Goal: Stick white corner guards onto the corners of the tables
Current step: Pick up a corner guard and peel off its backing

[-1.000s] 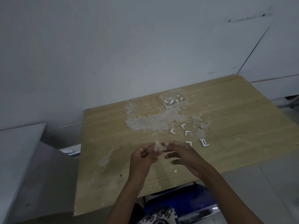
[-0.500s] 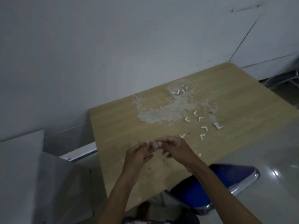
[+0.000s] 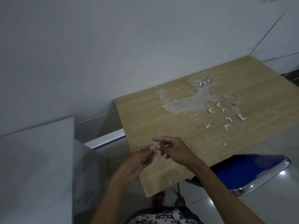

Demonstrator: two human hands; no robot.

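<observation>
While pinched, guard between both hands

Both hands, left hand and right hand, pinch a small pale piece over the wooden table; white corner guards lie at two o'clock.

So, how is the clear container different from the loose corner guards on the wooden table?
The clear container is see-through and holds small white pieces; the loose corner guards are opaque white L-shapes lying flat. The container sits nearer the wall, the guards nearer the blue chair. Both rest on the wooden table, untouched.
</observation>
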